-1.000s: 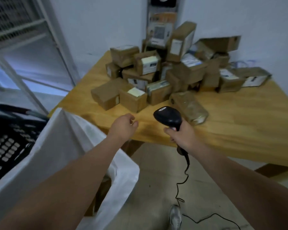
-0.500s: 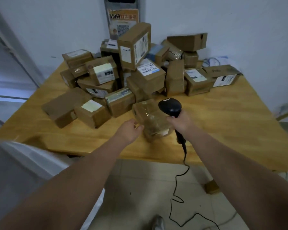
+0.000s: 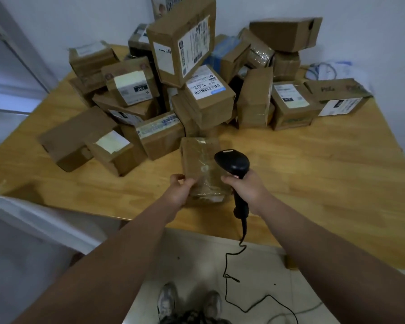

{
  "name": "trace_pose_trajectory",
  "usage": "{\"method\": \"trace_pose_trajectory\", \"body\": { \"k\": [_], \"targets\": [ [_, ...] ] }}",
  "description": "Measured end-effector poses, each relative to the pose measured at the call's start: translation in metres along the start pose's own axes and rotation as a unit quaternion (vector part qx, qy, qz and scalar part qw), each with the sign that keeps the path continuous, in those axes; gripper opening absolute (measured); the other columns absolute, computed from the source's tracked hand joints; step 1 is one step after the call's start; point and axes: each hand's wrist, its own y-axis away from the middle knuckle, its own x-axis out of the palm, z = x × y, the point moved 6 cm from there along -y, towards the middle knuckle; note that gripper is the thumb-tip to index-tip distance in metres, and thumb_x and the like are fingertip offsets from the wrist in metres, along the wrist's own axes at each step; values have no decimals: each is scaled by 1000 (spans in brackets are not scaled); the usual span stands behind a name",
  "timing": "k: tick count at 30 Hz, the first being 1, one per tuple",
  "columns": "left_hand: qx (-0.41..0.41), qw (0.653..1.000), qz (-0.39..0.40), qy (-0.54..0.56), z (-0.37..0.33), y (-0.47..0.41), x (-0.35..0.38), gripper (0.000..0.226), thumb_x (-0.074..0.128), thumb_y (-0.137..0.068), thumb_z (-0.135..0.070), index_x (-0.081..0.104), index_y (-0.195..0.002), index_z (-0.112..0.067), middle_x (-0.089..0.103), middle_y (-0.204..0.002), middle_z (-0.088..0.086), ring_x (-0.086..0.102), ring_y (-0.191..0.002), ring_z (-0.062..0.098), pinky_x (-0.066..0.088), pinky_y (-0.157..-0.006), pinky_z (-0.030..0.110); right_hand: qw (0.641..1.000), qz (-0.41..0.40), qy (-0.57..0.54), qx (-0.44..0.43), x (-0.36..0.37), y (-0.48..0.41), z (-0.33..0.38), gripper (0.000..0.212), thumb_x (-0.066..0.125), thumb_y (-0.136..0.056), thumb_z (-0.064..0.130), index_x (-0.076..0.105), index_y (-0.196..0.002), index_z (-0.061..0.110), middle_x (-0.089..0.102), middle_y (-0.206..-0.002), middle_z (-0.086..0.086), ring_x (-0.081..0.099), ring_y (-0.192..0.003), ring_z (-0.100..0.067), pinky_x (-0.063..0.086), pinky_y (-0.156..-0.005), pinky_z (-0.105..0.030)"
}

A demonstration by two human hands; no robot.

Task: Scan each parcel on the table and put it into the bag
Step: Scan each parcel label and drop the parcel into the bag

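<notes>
The left hand (image 3: 180,191) gripped the near left corner of a tape-wrapped brown parcel (image 3: 200,160), fingers curled over its edge. This parcel lay flat on the worktop (image 3: 313,174), close to the near edge and about midway along it, just in front of the pile. The right hand (image 3: 249,190) was closed round the handle of a black barcode scanner (image 3: 232,163), whose head stood over the parcel's right side. The scanner cable (image 3: 227,274) hung past the near edge to the floor. The pile of parcels (image 3: 197,90) occupied the far half of the worktop, stacked against the wall, several with white labels showing. A white bag (image 3: 40,220) stood below the worktop's near left corner; its contents could not be seen.
</notes>
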Motion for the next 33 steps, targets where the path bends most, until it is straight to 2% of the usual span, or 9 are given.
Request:
{"method": "trace_pose_trajectory", "body": {
  "k": [4,9,11,16,21,23,25,29,33],
  "targets": [
    [23,1000,0,21,-1,9,-16,60,67,-89,-36,29,-133,-23,53,-126,8,59,-96,20,54,-81,36,999,2,-39,9,-7,9,-2,29,71,-88,19,64,-115,12,66,-101,-8,62,-93,-24,52,-80,-40],
    [206,959,-14,-194,-17,22,-43,97,84,-65,-45,32,-142,-19,41,-132,2,46,-120,23,52,-92,37,985,-25,-168,30,-15,22,4,30,70,-88,32,63,-110,13,68,-108,-16,69,-94,-30,59,-80,-39],
    [291,895,-71,-331,-25,34,-52,98,84,-63,-41,31,-142,-14,34,-129,2,36,-121,20,42,-102,38,976,-29,-211,37,-14,27,13,32,72,-85,39,60,-102,15,67,-108,-18,69,-94,-34,59,-81,-42],
    [495,622,-209,-570,-43,75,-54,98,89,-49,-33,42,-132,-11,52,-119,12,48,-106,29,49,-90,48,969,-40,-237,60,1,36,38,48,79,-76,46,56,-104,15,61,-99,-7,64,-90,-31,56,-86,-53],
    [559,546,-204,-590,-45,86,-55,91,87,-55,-44,46,-129,-12,58,-115,10,51,-104,27,51,-86,45,975,-40,-213,50,12,37,41,47,80,-78,32,60,-115,11,67,-103,-12,66,-94,-30,55,-89,-52],
    [552,608,-162,-548,-49,87,-60,70,70,-75,-51,50,-132,-14,55,-122,8,53,-111,26,47,-95,42,982,-49,-180,9,11,35,40,40,79,-78,29,63,-112,14,68,-104,-8,64,-98,-26,52,-95,-49],
    [466,746,-120,-460,-56,81,-72,62,58,-87,-52,46,-138,-18,45,-135,5,42,-124,23,35,-104,37,987,-46,-151,-40,6,36,43,28,79,-78,27,67,-102,17,70,-102,-6,64,-100,-24,50,-98,-45],
    [268,917,-54,-290,-63,56,-96,82,66,-81,-55,27,-148,-28,37,-147,1,38,-134,25,38,-107,50,989,24,-72,-126,3,39,60,18,79,-78,16,73,-95,13,74,-95,-6,68,-98,-22,50,-91,-38],
    [104,979,135,-116,-62,60,-86,59,69,-85,-31,45,-138,-27,69,-114,3,67,-102,24,50,-90,41,984,79,0,-158,15,46,79,24,79,-78,12,66,-94,-1,64,-87,-10,64,-91,-18,48,-93,-38]
  ]
}}
